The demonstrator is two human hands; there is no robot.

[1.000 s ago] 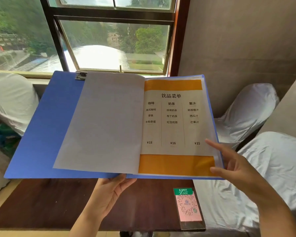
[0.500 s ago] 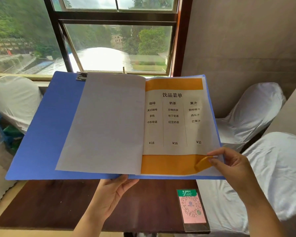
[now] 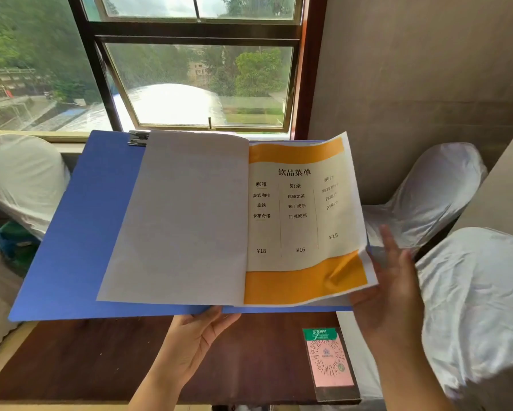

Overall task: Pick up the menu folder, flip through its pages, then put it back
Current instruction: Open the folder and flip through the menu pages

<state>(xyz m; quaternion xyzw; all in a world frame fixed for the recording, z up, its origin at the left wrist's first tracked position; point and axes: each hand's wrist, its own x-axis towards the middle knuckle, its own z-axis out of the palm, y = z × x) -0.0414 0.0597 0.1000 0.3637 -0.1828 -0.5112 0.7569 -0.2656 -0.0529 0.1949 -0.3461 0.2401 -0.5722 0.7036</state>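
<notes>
The blue menu folder (image 3: 80,226) is held open in the air above a dark wooden table (image 3: 80,357). My left hand (image 3: 196,342) grips its bottom edge near the spine, thumb on top. A blank white page (image 3: 184,221) lies turned to the left. On the right is the orange-and-white drinks page (image 3: 302,221), its outer edge lifted and curling upward. My right hand (image 3: 389,295) is under that page's lower right corner, fingers spread, raising it; whether it pinches the sheet is unclear.
A pink QR-code stand (image 3: 329,363) rests on the table's near right part. White-covered chairs stand at the left (image 3: 23,179), right (image 3: 436,191) and near right (image 3: 481,307). A window (image 3: 199,84) lies ahead, a beige wall (image 3: 412,69) to its right.
My right hand took the lower right corner of the drinks page and has lifted it, so the page's outer edge now curls up. The left hand keeps its hold.
</notes>
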